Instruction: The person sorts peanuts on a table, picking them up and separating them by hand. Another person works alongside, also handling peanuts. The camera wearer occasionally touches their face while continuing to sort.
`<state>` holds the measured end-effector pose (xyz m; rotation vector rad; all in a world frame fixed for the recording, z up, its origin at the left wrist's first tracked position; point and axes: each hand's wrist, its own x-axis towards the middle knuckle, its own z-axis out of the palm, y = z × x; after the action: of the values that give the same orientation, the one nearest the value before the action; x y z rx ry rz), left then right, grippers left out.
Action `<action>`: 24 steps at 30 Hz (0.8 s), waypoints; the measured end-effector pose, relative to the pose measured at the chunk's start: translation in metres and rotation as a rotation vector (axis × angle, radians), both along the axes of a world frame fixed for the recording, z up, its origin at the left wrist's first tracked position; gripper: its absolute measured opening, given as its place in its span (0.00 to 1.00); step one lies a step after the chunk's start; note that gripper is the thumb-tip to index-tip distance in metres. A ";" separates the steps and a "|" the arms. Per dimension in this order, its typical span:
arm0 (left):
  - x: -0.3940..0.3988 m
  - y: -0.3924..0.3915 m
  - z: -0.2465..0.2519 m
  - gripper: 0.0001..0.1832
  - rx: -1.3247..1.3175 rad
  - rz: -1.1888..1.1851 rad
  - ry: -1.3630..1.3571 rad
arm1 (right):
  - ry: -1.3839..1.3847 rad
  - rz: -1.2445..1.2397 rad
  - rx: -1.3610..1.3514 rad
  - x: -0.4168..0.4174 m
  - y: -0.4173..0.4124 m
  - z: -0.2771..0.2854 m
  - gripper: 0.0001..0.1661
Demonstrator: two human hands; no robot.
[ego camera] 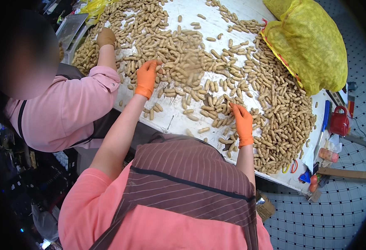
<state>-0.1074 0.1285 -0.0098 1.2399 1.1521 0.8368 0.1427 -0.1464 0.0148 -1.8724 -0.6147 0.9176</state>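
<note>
Unshelled peanuts lie spread and heaped over a white table. My left hand, in an orange glove, reaches over the peanuts near the table's middle; its thumb and forefinger come together at a peanut, but whether they grip it is unclear. My right hand, gloved in orange too, is low over a small cluster of peanuts left of the large right-hand heap. Its fingertips point at the cluster's upper edge, and I cannot tell whether they hold one.
At my left a co-worker in a pink sleeve has a gloved hand on the peanuts. A full yellow mesh sack stands at the right. Near the right edge are a blue-handled brush, a red jug and scissors.
</note>
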 end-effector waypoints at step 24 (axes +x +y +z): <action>-0.031 -0.069 0.001 0.17 -0.479 -0.202 -0.240 | -0.911 0.660 0.014 -0.100 0.100 -0.020 0.17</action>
<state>-0.1381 0.0596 -0.0085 0.8170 0.9420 0.5011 0.0428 -0.0464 -0.0049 -2.0559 -1.8533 0.3701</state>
